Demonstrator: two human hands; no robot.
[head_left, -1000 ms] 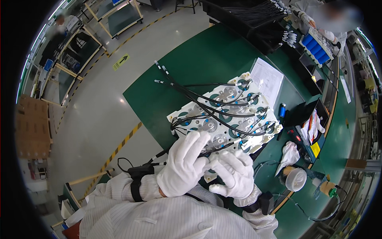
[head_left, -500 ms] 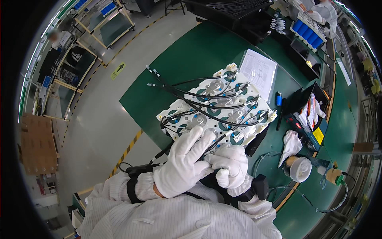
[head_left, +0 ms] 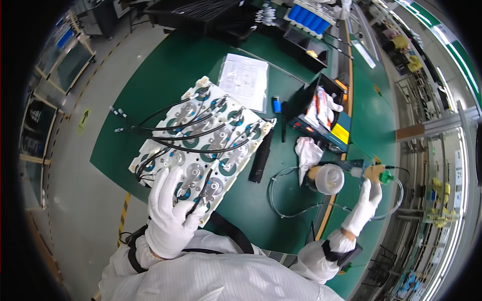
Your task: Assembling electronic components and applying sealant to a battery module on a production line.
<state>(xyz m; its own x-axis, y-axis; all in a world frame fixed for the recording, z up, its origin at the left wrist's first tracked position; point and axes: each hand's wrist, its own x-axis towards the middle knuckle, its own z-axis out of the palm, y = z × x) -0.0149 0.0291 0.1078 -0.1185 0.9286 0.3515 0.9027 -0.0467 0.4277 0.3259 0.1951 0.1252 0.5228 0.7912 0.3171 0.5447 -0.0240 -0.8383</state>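
A white plate assembly [head_left: 199,161] with round grey parts, blue dots and green discs lies on the green bench in front of me. Several thick black cables [head_left: 193,149] arch across it, their white-tipped ends hanging past its left side. My gloved left hand [head_left: 170,215] rests at its near edge, two fingers stretched over the plate. Between its thumb and another finger runs a thin black cable [head_left: 200,196]. Far to the right, my gloved right hand [head_left: 365,205] reaches with fingers extended to a tan tool [head_left: 372,173] with a green fitting and hose; whether they touch is unclear.
Beyond the plate lie a printed sheet [head_left: 244,80] and a small blue cylinder [head_left: 276,104]. A black bin [head_left: 321,108], a crumpled white cloth [head_left: 308,153], a round translucent container [head_left: 330,179] and a looping clear hose [head_left: 271,195] occupy the right side.
My right hand has left the plate's near edge and swung far right to the tan tool. My left hand stays at the plate. The view has turned right.
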